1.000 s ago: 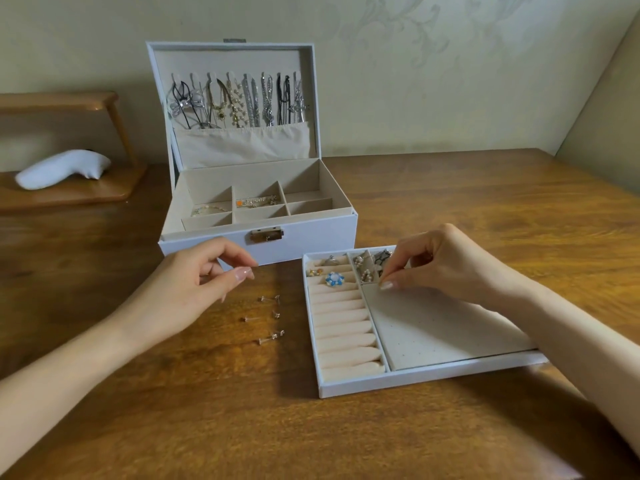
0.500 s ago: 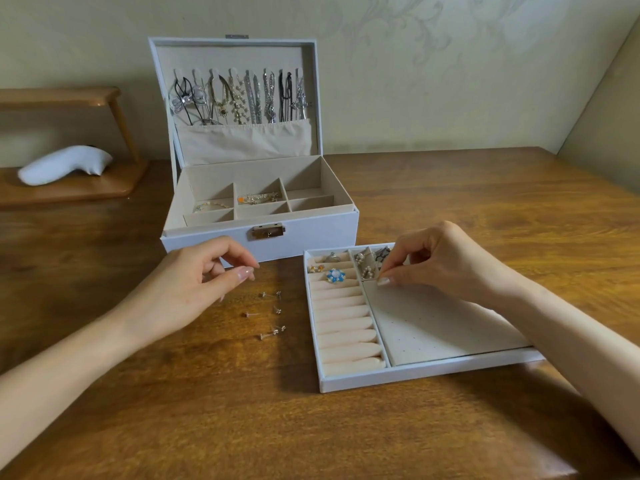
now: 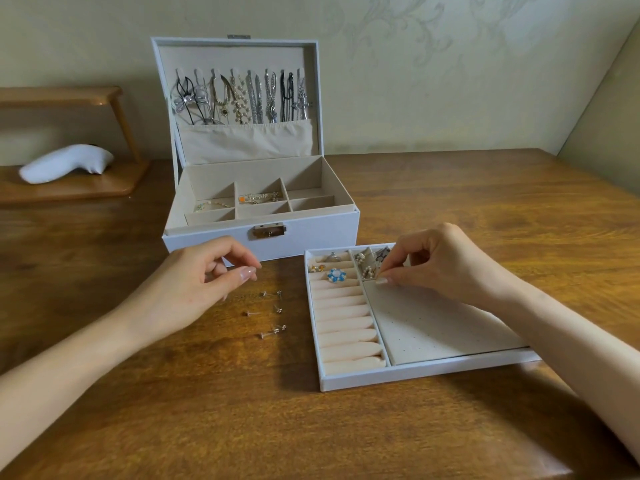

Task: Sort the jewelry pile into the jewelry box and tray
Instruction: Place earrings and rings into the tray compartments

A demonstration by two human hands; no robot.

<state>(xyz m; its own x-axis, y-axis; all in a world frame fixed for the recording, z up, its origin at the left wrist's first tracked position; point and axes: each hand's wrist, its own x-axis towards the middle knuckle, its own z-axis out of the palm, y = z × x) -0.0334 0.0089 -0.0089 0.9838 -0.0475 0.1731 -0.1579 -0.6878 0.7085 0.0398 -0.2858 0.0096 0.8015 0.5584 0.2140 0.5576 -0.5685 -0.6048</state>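
A person's left hand (image 3: 194,282) hovered over the wooden table (image 3: 173,410), fingers loosely curled and holding nothing, just above a few loose stud earrings (image 3: 277,309). The right hand (image 3: 443,265) pinched thumb and forefinger together at the earring pad of the tray (image 3: 415,374); whether they held anything could not be told. The open jewelry box (image 3: 311,237) stood behind.

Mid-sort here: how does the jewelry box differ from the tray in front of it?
The jewelry box is deep, with a lid standing open and a metal clasp; the tray is shallow and lidless. The box holds necklaces hung in its lid and chains in square compartments; the tray has ring rolls, a dotted pad and small earring pockets. Both are white outside with beige lining.
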